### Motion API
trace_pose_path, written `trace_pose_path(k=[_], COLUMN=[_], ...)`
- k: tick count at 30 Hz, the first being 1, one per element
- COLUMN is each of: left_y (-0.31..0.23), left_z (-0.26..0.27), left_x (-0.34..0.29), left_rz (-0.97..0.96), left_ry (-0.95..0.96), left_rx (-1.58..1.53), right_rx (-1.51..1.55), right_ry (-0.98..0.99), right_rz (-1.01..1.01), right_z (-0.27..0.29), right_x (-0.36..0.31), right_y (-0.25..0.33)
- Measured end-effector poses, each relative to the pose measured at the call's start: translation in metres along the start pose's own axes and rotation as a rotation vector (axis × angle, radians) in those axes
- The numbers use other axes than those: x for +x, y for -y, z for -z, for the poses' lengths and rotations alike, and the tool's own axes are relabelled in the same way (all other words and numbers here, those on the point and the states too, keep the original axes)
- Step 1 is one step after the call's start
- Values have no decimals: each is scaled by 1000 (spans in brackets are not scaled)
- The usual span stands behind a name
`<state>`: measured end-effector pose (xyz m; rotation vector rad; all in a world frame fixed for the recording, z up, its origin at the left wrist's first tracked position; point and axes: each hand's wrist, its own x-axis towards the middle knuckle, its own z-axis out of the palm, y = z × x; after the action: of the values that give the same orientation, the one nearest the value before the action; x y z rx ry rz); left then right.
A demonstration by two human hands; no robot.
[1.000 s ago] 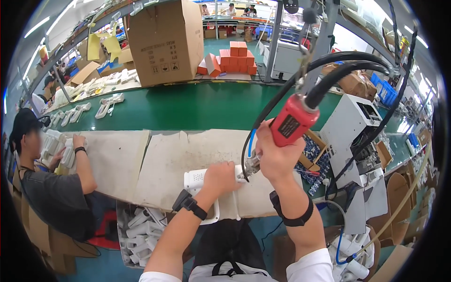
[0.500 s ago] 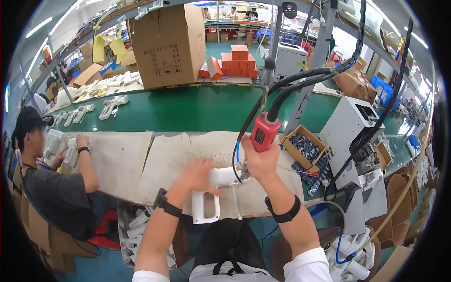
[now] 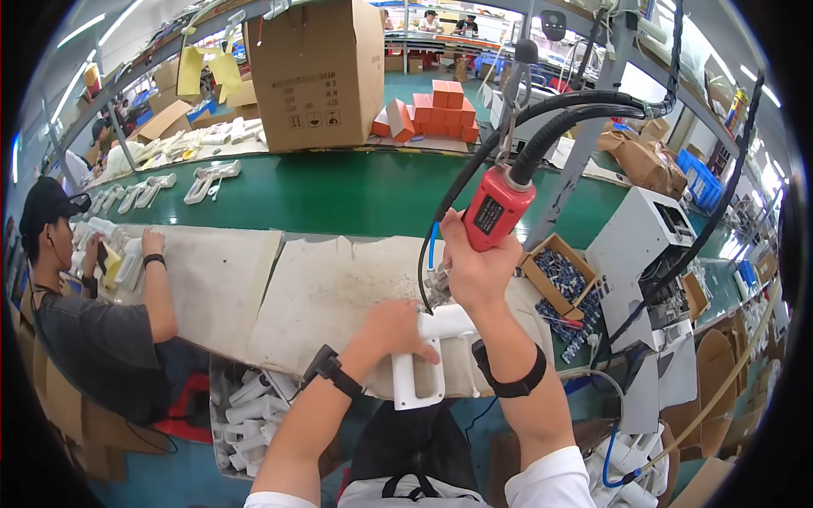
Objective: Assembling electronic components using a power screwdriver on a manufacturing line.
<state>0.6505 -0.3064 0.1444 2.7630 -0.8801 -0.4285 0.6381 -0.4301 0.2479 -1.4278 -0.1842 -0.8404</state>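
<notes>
My right hand [image 3: 481, 269] is wrapped round a red electric screwdriver [image 3: 501, 207], which hangs from a hook with thick black cables. Its lower end reaches down by a small metal part that my wrist partly hides. My left hand [image 3: 392, 328] grips a white plastic housing [image 3: 449, 322] with a barrel-shaped body and a looped handle [image 3: 403, 385]. The handle points toward me over the bench's front edge. A thin black cable loops down beside the barrel.
An open carton [image 3: 555, 275] of small dark parts stands right, beside a grey-white machine [image 3: 635, 241]. A large cardboard box [image 3: 318, 93] and orange boxes [image 3: 445, 114] stand beyond the green belt [image 3: 330, 190]. Left, a co-worker [image 3: 102, 330] handles white housings. Bins of white parts [image 3: 246, 423] flank me.
The white housing has shifted right and turned, and my left hand has closed on it. My right hand has risen slightly with the screwdriver. The view has moved a little.
</notes>
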Motion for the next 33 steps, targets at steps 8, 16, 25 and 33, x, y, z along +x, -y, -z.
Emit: trace_pose_path(k=[8,16,25,33], left_y=[0,6,8,13], left_z=[-4,-14,-14,-26], left_x=[0,13,27,10], left_rz=[21,-38,-25,-83], left_ry=[19,-159,-111,-428], left_rx=[-56,-138,-81,-283], right_rx=[-10,-12,-61,-104], right_ry=[-7,-36,-10,37], right_rz=[-118,1,1,-107], right_z=[-8,1,14,11], right_x=[-8,-8,-14,-30], right_y=[-40,-3,12,-18])
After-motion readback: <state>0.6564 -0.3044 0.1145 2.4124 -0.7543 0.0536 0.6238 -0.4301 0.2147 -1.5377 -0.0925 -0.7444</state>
